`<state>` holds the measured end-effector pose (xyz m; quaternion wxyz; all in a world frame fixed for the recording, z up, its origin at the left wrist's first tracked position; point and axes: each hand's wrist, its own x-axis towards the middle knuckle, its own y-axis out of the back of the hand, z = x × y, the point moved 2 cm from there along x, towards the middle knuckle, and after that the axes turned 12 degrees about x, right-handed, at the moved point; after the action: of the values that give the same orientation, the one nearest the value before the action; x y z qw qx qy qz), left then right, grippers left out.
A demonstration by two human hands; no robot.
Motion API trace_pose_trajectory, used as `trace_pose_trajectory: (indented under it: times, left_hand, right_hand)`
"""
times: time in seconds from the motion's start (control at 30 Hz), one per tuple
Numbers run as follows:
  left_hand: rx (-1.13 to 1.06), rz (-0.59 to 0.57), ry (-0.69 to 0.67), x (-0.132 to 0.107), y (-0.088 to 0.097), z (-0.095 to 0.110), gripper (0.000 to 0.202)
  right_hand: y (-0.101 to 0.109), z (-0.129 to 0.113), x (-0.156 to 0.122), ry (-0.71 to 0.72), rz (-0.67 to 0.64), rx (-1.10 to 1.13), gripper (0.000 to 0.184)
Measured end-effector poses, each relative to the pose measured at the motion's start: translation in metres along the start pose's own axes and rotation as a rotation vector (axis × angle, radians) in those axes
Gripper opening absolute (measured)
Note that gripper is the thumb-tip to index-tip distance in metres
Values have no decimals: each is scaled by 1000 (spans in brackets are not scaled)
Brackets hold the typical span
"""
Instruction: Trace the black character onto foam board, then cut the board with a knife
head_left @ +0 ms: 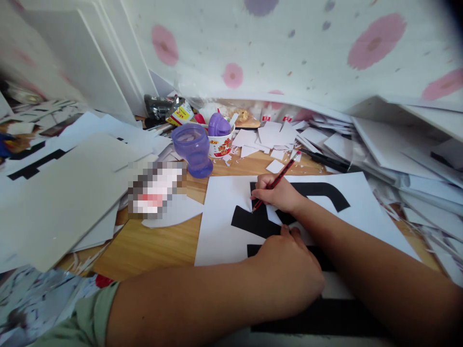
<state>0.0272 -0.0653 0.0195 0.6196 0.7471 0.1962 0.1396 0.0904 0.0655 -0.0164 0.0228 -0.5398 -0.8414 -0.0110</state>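
Observation:
My right hand (277, 193) is closed round a red and black pencil (285, 169), its tip down at the edge of a black cut-out shape (255, 221). This flat shape, with a curved arm, lies on a large white sheet (220, 193). My left hand (289, 270) presses on the shape's lower part, fingertips forward and partly stretched; its other fingers are hidden beneath the hand. Both forearms cover parts of the shape. Nearer me, a black bar (307, 315) lies partly under my left arm.
A purple cup (193, 149) and a paper tub (220, 144) holding a purple object stand behind the sheet. White boards (79, 178) lie at left, others (394, 149) pile at right. A black pen-like object (325, 160) and paper scraps (275, 135) lie behind; a blurred-out item (155, 190) is left.

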Motion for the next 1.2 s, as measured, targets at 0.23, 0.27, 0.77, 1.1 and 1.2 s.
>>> trace_pose_trajectory:
  times: [0.23,0.27,0.77,1.1,1.2]
  left_hand:
    - [22,56,-2,0,-3,1,55]
    - [18,55,-2,0,-3,1,53]
    - [-28,-67,-17,1,7,-2,45]
    - [-26,-32,-7,1,2,0,49]
    - [-9,-20,-4,1,2,0,49]
  right_hand:
    - [-3,-2,-1,4,-7,45,30]
    - [-4,-3,-2,-3,-10,47,30]
    - [-6,-1,-2,42,-18,-6,31]
    - [-5,0,-2,37,-30,24,29]
    - [-4,1,-1,37,-37,11,30]
